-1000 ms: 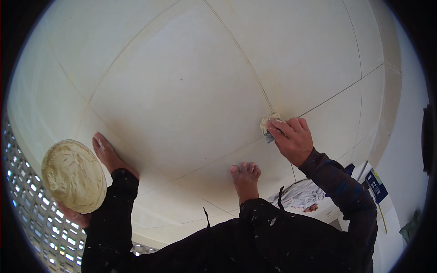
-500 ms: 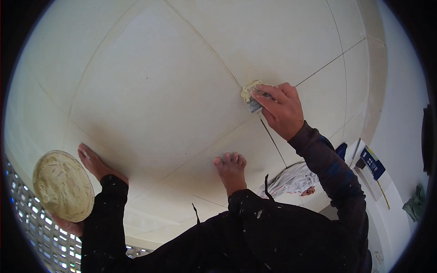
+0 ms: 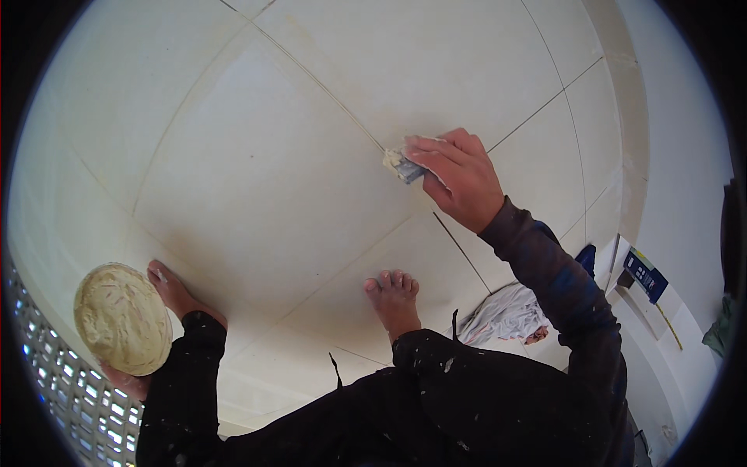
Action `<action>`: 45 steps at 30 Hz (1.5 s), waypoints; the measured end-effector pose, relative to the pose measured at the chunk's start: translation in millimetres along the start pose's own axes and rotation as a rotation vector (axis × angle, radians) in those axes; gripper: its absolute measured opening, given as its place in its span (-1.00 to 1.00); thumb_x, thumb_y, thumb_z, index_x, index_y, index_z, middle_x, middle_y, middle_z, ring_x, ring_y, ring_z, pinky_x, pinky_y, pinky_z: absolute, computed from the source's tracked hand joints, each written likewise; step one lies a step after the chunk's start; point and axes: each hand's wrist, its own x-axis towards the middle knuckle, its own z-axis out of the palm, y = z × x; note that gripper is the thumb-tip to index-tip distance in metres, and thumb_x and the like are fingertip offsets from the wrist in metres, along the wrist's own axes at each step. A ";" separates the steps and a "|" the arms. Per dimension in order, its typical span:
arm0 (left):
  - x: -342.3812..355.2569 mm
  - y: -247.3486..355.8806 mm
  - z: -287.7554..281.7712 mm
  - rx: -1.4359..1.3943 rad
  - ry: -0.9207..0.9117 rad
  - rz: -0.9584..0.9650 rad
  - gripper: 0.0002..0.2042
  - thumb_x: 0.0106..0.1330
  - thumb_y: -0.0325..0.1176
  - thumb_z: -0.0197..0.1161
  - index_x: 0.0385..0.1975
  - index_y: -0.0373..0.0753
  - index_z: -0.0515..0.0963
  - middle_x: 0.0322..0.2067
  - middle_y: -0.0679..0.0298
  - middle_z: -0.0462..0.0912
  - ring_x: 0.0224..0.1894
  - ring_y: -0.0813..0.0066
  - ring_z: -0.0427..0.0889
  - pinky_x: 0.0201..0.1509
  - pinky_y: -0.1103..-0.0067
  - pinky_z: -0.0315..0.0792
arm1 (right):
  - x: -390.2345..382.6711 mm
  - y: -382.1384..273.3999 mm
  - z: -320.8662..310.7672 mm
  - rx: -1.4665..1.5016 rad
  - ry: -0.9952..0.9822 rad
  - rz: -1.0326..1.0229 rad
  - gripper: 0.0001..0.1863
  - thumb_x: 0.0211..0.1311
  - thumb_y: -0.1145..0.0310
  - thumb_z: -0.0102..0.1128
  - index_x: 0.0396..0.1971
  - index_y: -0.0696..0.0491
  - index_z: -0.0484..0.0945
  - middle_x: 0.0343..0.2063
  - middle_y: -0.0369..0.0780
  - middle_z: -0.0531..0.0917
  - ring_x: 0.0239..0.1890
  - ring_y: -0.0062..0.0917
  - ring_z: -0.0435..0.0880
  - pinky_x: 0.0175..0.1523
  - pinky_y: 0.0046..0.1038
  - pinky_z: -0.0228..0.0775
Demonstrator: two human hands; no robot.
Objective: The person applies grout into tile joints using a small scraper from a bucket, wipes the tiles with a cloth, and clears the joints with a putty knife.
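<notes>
My right hand (image 3: 465, 175) grips a small grey putty scraper (image 3: 411, 171) with cream grout paste (image 3: 393, 159) heaped on its edge. The scraper is at the floor beside a tile joint (image 3: 331, 95), close to where several joints meet; whether the blade touches the tile is hard to tell. At the lower left, my left hand (image 3: 126, 381) holds a round tub of cream grout paste (image 3: 123, 319) from below, beside my left leg. Most of that hand is hidden beneath the tub.
My bare feet (image 3: 395, 300) stand on large pale floor tiles (image 3: 249, 202). A crumpled white cloth (image 3: 506, 315) lies under my right forearm. A blue and white box (image 3: 646, 276) is by the right wall, near a green cloth (image 3: 717, 331). A perforated lattice (image 3: 70, 381) borders the lower left.
My right hand and the scraper have shifted left, and the paste at the scraper's edge looks smaller. The view has moved slightly, with the tub appearing a little farther right.
</notes>
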 end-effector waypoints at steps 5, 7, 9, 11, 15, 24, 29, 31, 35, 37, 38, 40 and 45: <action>-2.1 -2.4 1.9 0.026 -0.005 0.032 -0.75 0.58 -0.10 -0.03 -0.07 -0.12 0.45 -0.11 0.15 0.49 -0.08 0.22 0.47 0.05 0.19 0.38 | 25.2 5.7 25.9 -0.179 -0.034 -0.119 -0.59 0.07 0.53 0.35 -0.03 -0.05 0.72 0.10 -0.43 0.72 -0.07 -0.43 0.57 0.06 -0.35 0.39; -1.5 -3.7 3.2 0.041 0.002 0.038 -0.75 0.57 -0.09 -0.03 -0.06 -0.12 0.45 -0.10 0.15 0.50 -0.06 0.22 0.47 0.06 0.18 0.38 | -11.4 -1.0 24.7 -0.170 -0.055 -0.086 -0.59 0.06 0.50 0.38 -0.03 -0.08 0.72 0.08 -0.47 0.72 -0.11 -0.47 0.56 0.05 -0.35 0.38; 0.7 -4.8 4.5 0.056 0.010 0.035 -0.74 0.57 -0.09 -0.03 -0.05 -0.12 0.45 -0.09 0.15 0.50 -0.05 0.22 0.47 0.07 0.18 0.38 | -50.3 -3.8 19.0 -0.189 -0.133 -0.064 -0.58 0.04 0.48 0.42 -0.03 -0.10 0.73 0.04 -0.50 0.72 -0.15 -0.52 0.54 0.04 -0.35 0.37; 4.2 -5.4 4.3 0.065 0.013 0.027 -0.74 0.57 -0.08 -0.02 -0.04 -0.11 0.46 -0.08 0.15 0.51 -0.03 0.22 0.47 0.08 0.17 0.37 | -75.8 -8.8 6.6 -0.146 -0.287 0.011 -0.63 0.08 0.47 0.39 -0.05 -0.10 0.73 0.00 -0.49 0.73 -0.12 -0.53 0.54 0.05 -0.36 0.37; 12.8 -7.2 -0.8 0.085 0.015 0.021 -0.73 0.57 -0.07 -0.02 -0.01 -0.11 0.47 -0.05 0.15 0.52 0.00 0.22 0.47 0.10 0.16 0.37 | -52.7 -8.2 -5.9 -0.059 -0.414 0.112 -0.63 0.05 0.50 0.41 -0.08 -0.08 0.74 -0.06 -0.48 0.75 -0.10 -0.51 0.54 0.05 -0.36 0.36; 3.8 -5.2 5.8 0.217 0.009 0.135 -0.59 0.58 0.04 -0.03 0.15 -0.15 0.43 0.13 0.06 0.51 0.14 0.19 0.45 0.24 0.14 0.38 | -16.3 -5.5 31.5 -0.151 0.016 0.036 -0.52 -0.01 0.49 0.46 0.01 -0.06 0.70 0.04 -0.41 0.69 -0.11 -0.40 0.54 0.03 -0.33 0.35; -12.3 8.1 13.9 0.161 -0.016 0.149 -0.57 0.58 0.02 -0.02 0.19 -0.19 0.41 0.16 0.06 0.50 0.18 0.18 0.46 0.27 0.14 0.39 | -99.2 -29.1 8.0 0.003 -0.213 0.277 -0.58 0.10 0.45 0.37 0.03 -0.02 0.66 -0.01 -0.34 0.68 -0.10 -0.40 0.55 0.05 -0.30 0.39; -17.4 12.0 14.1 0.143 -0.025 0.173 -0.56 0.58 0.01 -0.01 0.21 -0.20 0.40 0.18 0.05 0.49 0.20 0.18 0.46 0.28 0.15 0.40 | -112.1 -16.5 -8.3 0.036 -0.069 0.396 -0.57 0.11 0.46 0.34 0.05 0.01 0.65 -0.03 -0.28 0.69 -0.08 -0.35 0.56 0.07 -0.27 0.40; -32.2 25.7 10.3 0.153 -0.047 0.266 -0.54 0.58 -0.01 -0.01 0.24 -0.23 0.39 0.21 0.05 0.49 0.23 0.17 0.47 0.30 0.15 0.41 | -106.0 34.2 -41.9 0.148 0.293 0.706 -0.61 0.20 0.47 0.25 0.06 0.13 0.61 -0.07 -0.11 0.70 -0.12 -0.25 0.60 0.06 -0.24 0.47; -45.2 40.2 10.0 0.149 -0.068 0.343 -0.53 0.58 -0.01 0.00 0.25 -0.25 0.38 0.22 0.05 0.48 0.25 0.17 0.47 0.32 0.15 0.42 | -99.6 56.2 -50.7 0.496 0.546 0.876 -0.68 0.32 0.45 0.23 0.03 0.23 0.61 -0.16 -0.15 0.74 -0.23 -0.50 0.66 -0.05 -0.44 0.51; -56.1 51.0 10.5 0.128 -0.081 0.390 -0.53 0.58 -0.02 0.00 0.26 -0.26 0.38 0.23 0.04 0.48 0.26 0.16 0.47 0.32 0.15 0.42 | -98.7 63.4 -52.7 0.637 0.611 0.884 -0.69 0.32 0.45 0.23 0.03 0.24 0.61 -0.18 -0.19 0.74 -0.22 -0.56 0.65 -0.05 -0.49 0.50; -76.7 71.8 7.4 0.101 -0.097 0.486 -0.52 0.58 -0.03 0.00 0.28 -0.28 0.37 0.24 0.04 0.47 0.27 0.16 0.47 0.33 0.15 0.43 | -97.5 69.4 -40.2 0.915 0.788 0.798 -0.70 0.34 0.46 0.24 0.02 0.25 0.62 -0.20 -0.27 0.73 -0.21 -0.68 0.64 -0.05 -0.57 0.48; -143.5 99.8 -7.6 -0.007 -0.246 0.734 -0.49 0.59 -0.05 0.01 0.32 -0.32 0.35 0.28 0.04 0.46 0.31 0.15 0.47 0.36 0.16 0.44 | -127.7 19.3 15.5 1.358 0.881 0.765 -0.72 0.33 0.47 0.28 0.00 0.21 0.63 -0.22 -0.32 0.72 -0.21 -0.72 0.61 -0.11 -0.55 0.47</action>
